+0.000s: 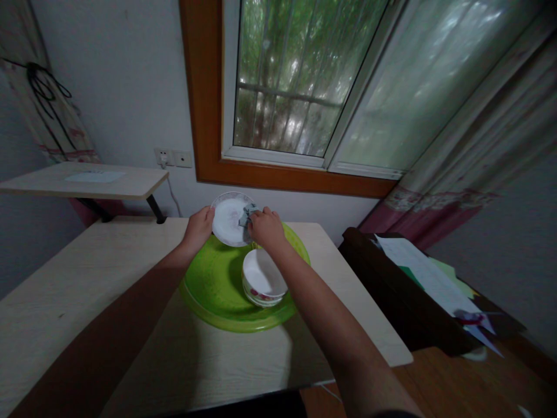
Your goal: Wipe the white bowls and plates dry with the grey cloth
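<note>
My left hand (199, 227) grips the left rim of a white plate (228, 220), which is tilted up over the far side of a green basin (213, 284). Pressed against the plate's right side is a grey cloth (247, 216), bunched in the closed fingers of my right hand (266, 228). White bowls with a red pattern (262, 281) sit stacked inside the basin, just below my right wrist.
The basin rests on a light wooden table (65, 290). A small shelf (82, 179) juts from the wall at left, near a wall socket (173, 157). A dark desk with papers (418, 273) stands at right, below a window (300, 81) and curtain (478, 145).
</note>
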`<state>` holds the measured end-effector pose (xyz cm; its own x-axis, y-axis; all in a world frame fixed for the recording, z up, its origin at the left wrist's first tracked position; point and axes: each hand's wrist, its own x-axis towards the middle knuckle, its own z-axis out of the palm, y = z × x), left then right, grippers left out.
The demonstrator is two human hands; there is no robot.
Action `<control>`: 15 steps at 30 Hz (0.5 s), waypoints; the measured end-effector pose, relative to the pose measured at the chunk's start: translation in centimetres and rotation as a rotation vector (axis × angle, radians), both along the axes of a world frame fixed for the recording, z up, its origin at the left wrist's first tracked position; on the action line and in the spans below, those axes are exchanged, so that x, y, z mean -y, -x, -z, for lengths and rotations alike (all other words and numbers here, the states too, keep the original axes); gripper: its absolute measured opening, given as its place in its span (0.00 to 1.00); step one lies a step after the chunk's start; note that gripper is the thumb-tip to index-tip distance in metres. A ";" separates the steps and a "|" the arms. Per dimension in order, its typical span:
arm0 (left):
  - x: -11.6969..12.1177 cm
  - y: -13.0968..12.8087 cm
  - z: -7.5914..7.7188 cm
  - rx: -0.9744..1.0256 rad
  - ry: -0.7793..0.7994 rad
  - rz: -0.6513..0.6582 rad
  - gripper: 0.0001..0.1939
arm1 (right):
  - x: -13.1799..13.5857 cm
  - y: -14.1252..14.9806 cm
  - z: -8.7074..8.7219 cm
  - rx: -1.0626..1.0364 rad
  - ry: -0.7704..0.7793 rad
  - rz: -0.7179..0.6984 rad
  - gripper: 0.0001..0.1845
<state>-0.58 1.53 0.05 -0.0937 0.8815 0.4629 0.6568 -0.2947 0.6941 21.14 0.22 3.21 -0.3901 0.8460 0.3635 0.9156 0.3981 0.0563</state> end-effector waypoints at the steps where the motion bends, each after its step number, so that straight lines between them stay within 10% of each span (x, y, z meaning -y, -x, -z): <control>1: 0.0 0.1 0.0 0.004 -0.005 -0.019 0.24 | -0.1 0.0 0.1 -0.011 0.028 -0.011 0.15; 15: -0.4 0.6 0.3 -0.014 0.004 -0.136 0.23 | -0.7 -0.3 0.6 -0.277 0.170 -0.317 0.14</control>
<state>-1.19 1.97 -0.21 -0.2063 0.8629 0.4613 0.7002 -0.1991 0.6856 21.40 0.90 2.65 -0.5470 0.7572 0.3571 0.7186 0.6435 -0.2638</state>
